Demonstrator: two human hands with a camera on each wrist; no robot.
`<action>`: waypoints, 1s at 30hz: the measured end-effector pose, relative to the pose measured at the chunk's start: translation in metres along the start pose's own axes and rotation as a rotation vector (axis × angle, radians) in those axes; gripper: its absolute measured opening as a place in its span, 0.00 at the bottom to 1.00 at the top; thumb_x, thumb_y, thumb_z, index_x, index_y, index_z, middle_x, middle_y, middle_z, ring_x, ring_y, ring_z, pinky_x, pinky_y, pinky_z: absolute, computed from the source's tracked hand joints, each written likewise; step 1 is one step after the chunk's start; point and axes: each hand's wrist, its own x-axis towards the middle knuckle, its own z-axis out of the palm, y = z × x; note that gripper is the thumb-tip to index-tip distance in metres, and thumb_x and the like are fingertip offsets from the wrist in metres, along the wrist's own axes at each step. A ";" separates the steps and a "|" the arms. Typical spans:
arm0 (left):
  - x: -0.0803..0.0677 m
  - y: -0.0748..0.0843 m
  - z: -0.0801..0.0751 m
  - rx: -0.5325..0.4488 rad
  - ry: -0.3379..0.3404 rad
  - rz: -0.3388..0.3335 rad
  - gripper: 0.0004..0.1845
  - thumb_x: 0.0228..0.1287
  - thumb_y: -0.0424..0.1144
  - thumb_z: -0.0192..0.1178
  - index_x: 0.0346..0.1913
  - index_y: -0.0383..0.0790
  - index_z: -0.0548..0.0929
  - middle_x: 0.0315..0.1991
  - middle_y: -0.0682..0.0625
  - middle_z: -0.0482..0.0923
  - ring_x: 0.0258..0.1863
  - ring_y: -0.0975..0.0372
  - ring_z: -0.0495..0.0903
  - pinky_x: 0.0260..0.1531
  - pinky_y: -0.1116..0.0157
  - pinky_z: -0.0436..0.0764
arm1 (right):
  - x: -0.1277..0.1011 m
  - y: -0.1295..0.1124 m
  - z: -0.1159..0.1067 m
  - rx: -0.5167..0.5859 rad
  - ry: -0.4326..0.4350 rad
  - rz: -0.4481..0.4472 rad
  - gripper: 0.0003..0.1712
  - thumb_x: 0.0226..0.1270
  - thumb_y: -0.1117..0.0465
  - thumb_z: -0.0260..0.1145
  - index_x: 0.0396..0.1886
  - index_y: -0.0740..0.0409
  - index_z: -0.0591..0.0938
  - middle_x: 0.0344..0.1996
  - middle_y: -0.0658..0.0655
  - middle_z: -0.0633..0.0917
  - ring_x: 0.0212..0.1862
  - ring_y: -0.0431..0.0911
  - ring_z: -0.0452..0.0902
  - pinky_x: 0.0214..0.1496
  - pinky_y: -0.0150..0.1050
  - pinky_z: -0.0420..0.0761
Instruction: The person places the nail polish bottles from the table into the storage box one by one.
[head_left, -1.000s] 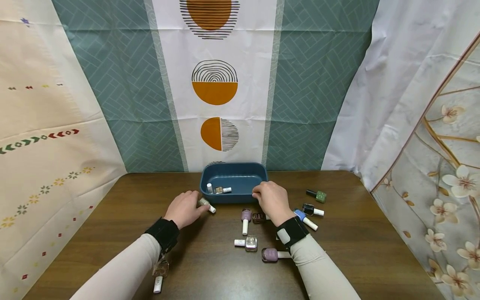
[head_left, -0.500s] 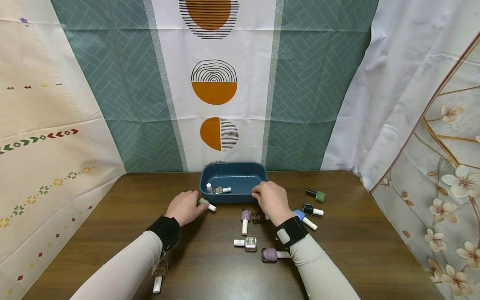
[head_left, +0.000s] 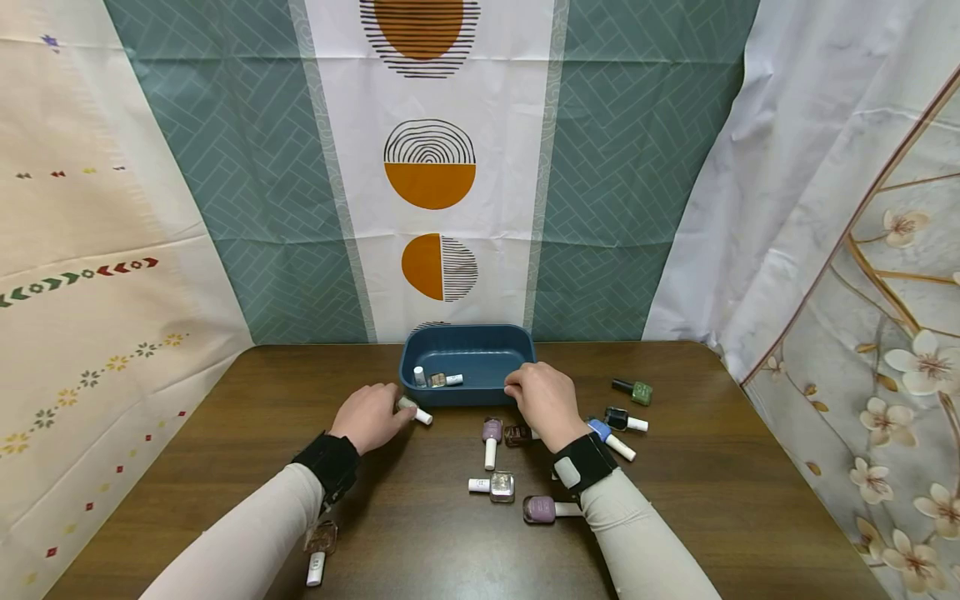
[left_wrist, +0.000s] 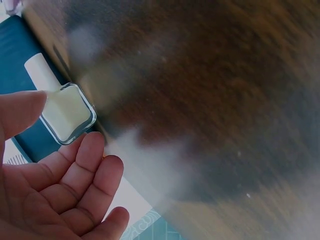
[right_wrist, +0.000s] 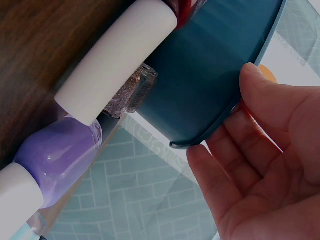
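Note:
My left hand (head_left: 372, 417) pinches a nail polish bottle (left_wrist: 67, 110) of pale cream polish between thumb and fingertips, at the near left corner of a dark blue bin (head_left: 487, 362). Its white cap (head_left: 422, 416) points toward the right front in the head view. My right hand (head_left: 546, 404) grips the bin's near right rim, thumb on the inner side and fingers outside, as the right wrist view shows. Inside the bin, at its left end, a clear bottle with a white cap (head_left: 419, 377) and a glittery bottle (head_left: 438, 381) lie side by side.
Below the bin lie a mauve bottle (head_left: 492, 430) and a dark brown one (head_left: 517, 436). Nearer are a silver glitter bottle (head_left: 502, 487) and another mauve one (head_left: 540, 509). Blue (head_left: 599, 429), black (head_left: 617, 418) and green (head_left: 641, 393) bottles lie rightward; a brown one (head_left: 322, 537) sits beside my left forearm.

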 end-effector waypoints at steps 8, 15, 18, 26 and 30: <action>-0.007 0.002 -0.001 -0.013 0.005 0.018 0.14 0.76 0.46 0.72 0.42 0.35 0.86 0.28 0.49 0.76 0.30 0.55 0.73 0.36 0.56 0.74 | 0.000 0.000 0.001 0.003 -0.010 0.003 0.04 0.75 0.59 0.78 0.45 0.50 0.96 0.39 0.50 0.91 0.46 0.50 0.87 0.47 0.49 0.88; -0.014 0.002 -0.006 -0.027 0.032 0.034 0.14 0.75 0.45 0.73 0.42 0.35 0.88 0.28 0.50 0.77 0.31 0.56 0.73 0.37 0.56 0.75 | 0.000 0.001 0.000 0.008 -0.014 0.001 0.05 0.75 0.59 0.78 0.45 0.50 0.96 0.40 0.51 0.92 0.46 0.51 0.88 0.47 0.50 0.88; -0.016 0.003 -0.008 -0.029 0.045 0.046 0.14 0.75 0.45 0.73 0.43 0.35 0.88 0.28 0.50 0.77 0.31 0.56 0.73 0.37 0.56 0.75 | 0.000 0.001 0.000 0.005 -0.013 0.001 0.05 0.75 0.58 0.78 0.45 0.50 0.96 0.40 0.51 0.91 0.46 0.50 0.87 0.47 0.49 0.88; -0.022 0.006 -0.008 -0.052 0.045 0.041 0.14 0.74 0.45 0.75 0.43 0.36 0.88 0.29 0.51 0.77 0.31 0.56 0.73 0.38 0.56 0.75 | 0.000 0.001 0.000 0.013 -0.016 0.001 0.05 0.75 0.59 0.77 0.46 0.50 0.96 0.40 0.51 0.91 0.46 0.51 0.87 0.46 0.49 0.88; -0.027 0.009 -0.011 -0.051 0.065 0.061 0.14 0.74 0.45 0.75 0.43 0.36 0.87 0.29 0.51 0.76 0.31 0.56 0.73 0.37 0.56 0.74 | 0.000 0.001 0.001 0.014 -0.012 0.002 0.05 0.75 0.59 0.78 0.45 0.50 0.96 0.40 0.51 0.92 0.46 0.51 0.87 0.46 0.49 0.88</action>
